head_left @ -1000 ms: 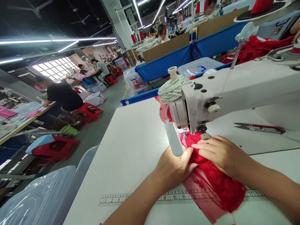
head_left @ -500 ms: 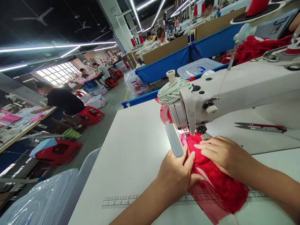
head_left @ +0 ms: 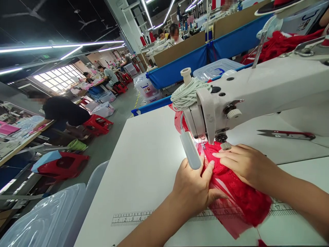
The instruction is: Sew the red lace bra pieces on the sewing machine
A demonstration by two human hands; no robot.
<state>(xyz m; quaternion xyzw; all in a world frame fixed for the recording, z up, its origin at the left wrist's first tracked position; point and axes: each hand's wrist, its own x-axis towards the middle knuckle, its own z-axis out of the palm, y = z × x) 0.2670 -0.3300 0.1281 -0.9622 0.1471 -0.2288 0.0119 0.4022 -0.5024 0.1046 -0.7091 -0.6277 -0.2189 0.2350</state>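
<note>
Red lace and sheer fabric (head_left: 239, 193) runs from under the presser foot of a white sewing machine (head_left: 272, 92) toward the near edge of the table. My left hand (head_left: 192, 187) lies on the left edge of the fabric, fingers apart, below the grey lever-shaped piece. My right hand (head_left: 249, 164) rests on top of the lace, its fingers spread and pressing it flat right of the needle area. The stitching point is partly hidden by the machine head.
Thread snips (head_left: 286, 134) lie on the table right of the machine head. A ruler scale (head_left: 131, 218) crosses the white tabletop (head_left: 144, 164). Clear plastic bins (head_left: 51, 219) stand at the lower left. A person in black (head_left: 65, 109) works at another table.
The view has shifted slightly. The fabric's lower end has moved a little up toward the machine, and a small red piece shows at the bottom edge. Both hands keep nearly the same pose.
</note>
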